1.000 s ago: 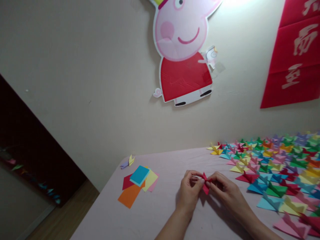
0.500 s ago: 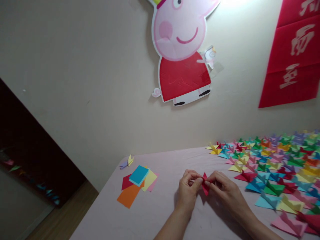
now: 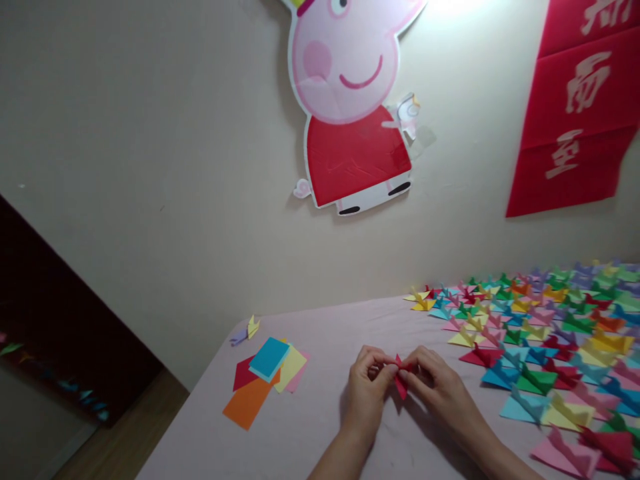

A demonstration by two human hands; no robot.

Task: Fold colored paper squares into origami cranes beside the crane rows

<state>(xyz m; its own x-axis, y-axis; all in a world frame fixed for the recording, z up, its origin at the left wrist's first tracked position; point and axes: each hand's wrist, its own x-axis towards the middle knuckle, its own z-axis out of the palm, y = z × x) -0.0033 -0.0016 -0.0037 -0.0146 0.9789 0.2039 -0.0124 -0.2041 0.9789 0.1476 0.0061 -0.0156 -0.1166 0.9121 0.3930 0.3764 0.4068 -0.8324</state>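
Note:
Between my two hands, just over the table cover, is a small red folded paper piece [image 3: 401,385] with pointed ends at top and bottom. My left hand [image 3: 367,383] pinches its left side with thumb and forefinger. From the other side, my right hand [image 3: 434,379] grips it with thumb and fingertips. The fingers hide the middle of the paper. Rows of folded paper cranes [image 3: 536,380] in many colours stand to the right of my right hand. Loose paper squares [image 3: 247,403], among them orange, blue, red, yellow and pink, overlap to the left of my hands.
A yellow and a purple folded paper piece [image 3: 253,327] sit at the table's far left corner. The table [image 3: 300,440] has a pale pink cover and meets the wall behind. On the wall hang a pink pig cutout [image 3: 357,157] and a red banner [image 3: 575,113].
The whole view has shifted slightly, so things appear a little further left and lower. Both hands keep their pinch on the red paper, the right fingers set slightly differently.

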